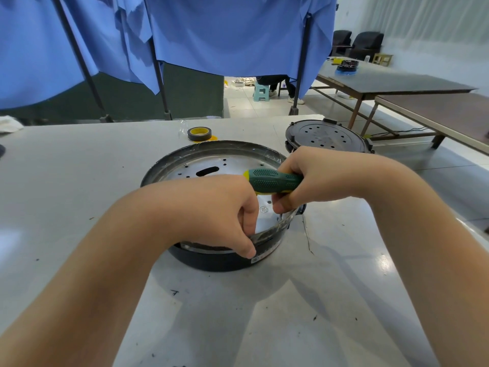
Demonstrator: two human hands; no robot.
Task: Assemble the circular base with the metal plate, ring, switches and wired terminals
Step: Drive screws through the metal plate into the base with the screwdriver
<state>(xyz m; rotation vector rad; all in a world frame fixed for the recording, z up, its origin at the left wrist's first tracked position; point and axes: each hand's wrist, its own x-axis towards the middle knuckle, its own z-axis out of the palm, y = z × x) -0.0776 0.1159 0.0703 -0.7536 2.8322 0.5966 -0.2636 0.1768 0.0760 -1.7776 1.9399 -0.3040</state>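
The dark circular base (211,262) stands in the middle of the grey table, with the round metal plate (238,165) lying inside its rim. My left hand (219,207) reaches over the near rim, thumb outside on the wall and fingers curled down inside onto the plate. My right hand (315,178) grips a green and yellow screwdriver (272,180) by its handle, held over the plate's right side; the shaft and tip are hidden behind my left hand. A slot and several small holes show in the plate's far part.
A roll of black tape (200,133) lies beyond the base. A dark round perforated cover (325,136) rests at the table's far right edge. Blue curtains on stands hang behind the table. Brown tables stand to the right.
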